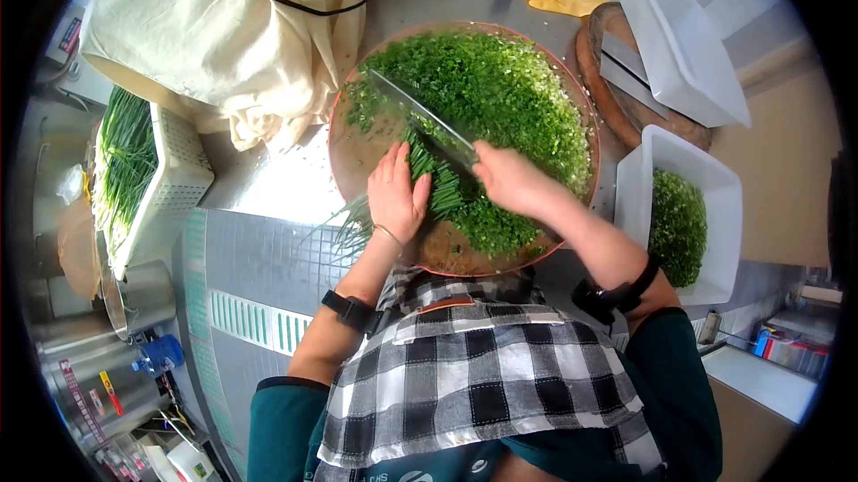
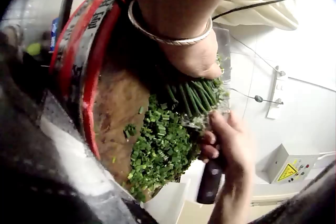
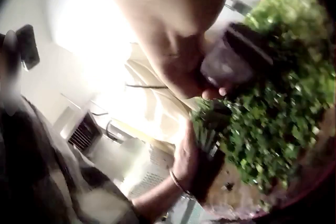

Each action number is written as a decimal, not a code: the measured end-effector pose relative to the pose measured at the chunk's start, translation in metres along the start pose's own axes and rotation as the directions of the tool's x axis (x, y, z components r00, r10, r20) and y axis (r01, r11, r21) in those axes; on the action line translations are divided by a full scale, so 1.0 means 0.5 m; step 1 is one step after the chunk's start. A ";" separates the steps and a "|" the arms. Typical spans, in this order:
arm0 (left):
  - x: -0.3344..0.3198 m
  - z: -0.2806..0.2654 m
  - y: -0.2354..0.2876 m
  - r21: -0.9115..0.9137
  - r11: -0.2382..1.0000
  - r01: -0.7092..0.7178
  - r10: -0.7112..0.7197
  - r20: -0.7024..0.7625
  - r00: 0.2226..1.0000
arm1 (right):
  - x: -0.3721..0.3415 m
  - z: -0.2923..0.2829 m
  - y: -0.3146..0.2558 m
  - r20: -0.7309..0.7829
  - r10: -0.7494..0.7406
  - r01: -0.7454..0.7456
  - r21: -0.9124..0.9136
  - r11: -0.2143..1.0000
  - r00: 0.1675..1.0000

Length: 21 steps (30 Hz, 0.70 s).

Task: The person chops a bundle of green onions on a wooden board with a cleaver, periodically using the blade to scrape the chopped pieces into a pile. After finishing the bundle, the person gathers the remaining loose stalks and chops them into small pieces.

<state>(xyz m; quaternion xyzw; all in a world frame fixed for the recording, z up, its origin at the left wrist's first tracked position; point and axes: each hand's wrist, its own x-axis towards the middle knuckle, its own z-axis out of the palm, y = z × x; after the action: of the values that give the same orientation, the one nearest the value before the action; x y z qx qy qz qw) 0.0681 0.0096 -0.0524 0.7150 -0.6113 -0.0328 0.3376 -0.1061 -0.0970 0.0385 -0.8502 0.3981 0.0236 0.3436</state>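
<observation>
The left hand (fingers together, thumb apart) presses the scallions, seemingly keeping them bunched for the kitchen knife gripped in the right hand.

1. From my head feed, I see a black, white and grey checked apron across the person's front, with a narrow reddish-brown strip near its far edge.
2. Beneath it I make out a dark green top with white print, too cropped for me to read.
3. Both dark green sleeves end above the forearms; I see a blackish edge on the left one.
4. Each forearm carries a black strap with a chunky black mount.
5. I see a thin, pale, twisted-looking bangle above the left hand.
</observation>
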 end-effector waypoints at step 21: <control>0.040 0.045 0.008 0.102 0.948 0.300 -0.263 -0.272 0.926 | 0.030 0.012 -0.002 -0.022 -0.156 0.148 -0.202 0.968 0.988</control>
<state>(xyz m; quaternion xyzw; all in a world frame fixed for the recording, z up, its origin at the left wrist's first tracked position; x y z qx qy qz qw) 0.0594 -0.0182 -0.0601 0.8159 -0.4543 0.0547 0.3535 -0.0936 -0.1028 0.0299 -0.9088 0.3336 0.0212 0.2496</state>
